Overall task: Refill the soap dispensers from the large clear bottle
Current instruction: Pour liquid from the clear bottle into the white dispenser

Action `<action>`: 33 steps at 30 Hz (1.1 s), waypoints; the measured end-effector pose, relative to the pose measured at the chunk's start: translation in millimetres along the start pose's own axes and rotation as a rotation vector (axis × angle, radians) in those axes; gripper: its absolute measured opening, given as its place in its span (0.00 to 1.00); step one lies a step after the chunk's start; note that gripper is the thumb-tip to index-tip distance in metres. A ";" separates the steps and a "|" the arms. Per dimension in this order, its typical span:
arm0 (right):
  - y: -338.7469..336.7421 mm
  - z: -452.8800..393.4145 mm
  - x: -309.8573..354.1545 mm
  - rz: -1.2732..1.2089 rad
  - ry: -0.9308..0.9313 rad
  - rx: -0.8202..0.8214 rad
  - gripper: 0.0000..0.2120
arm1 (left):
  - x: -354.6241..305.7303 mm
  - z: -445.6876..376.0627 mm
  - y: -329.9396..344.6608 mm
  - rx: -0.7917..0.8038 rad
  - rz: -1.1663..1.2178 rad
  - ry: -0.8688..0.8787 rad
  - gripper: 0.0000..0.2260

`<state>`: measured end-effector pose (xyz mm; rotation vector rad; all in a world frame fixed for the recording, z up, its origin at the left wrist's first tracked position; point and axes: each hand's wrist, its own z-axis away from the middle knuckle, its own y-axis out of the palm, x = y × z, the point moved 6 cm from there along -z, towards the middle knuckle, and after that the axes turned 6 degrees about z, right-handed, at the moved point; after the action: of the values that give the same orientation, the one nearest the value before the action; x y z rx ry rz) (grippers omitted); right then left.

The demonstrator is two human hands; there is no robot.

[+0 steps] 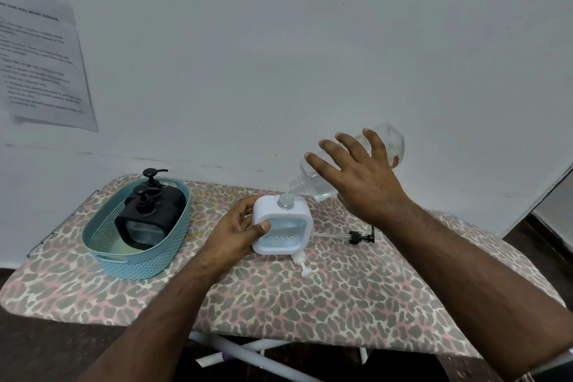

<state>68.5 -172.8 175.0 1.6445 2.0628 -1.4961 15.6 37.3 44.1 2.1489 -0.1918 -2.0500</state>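
Observation:
A white square soap dispenser stands upright on the board with its pump off and its neck uncovered. My left hand grips its left side, thumb across the front. My right hand holds the large clear bottle tilted over, mouth down and to the left, just above the dispenser's neck. A thin stream of clear liquid runs from the bottle into the neck. A white pump lies in front of the dispenser. A black pump with its tube lies to the right.
A teal woven basket at the left holds two black dispensers with pumps on. All of it sits on an ironing board with a leopard-print cover, against a white wall. A printed sheet hangs at upper left.

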 end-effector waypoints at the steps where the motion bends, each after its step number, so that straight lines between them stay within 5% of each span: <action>1: -0.3 -0.1 0.3 0.002 -0.002 -0.004 0.39 | 0.0 -0.5 0.0 -0.001 -0.002 0.000 0.18; 33: -3.0 -4.4 3.2 0.044 -0.055 -0.037 0.39 | 2.2 -0.6 -2.2 -0.002 0.011 -0.009 0.19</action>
<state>66.8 -167.2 177.2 1.6072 2.0000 -1.4638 16.3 39.0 41.5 2.1334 -0.2021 -2.0531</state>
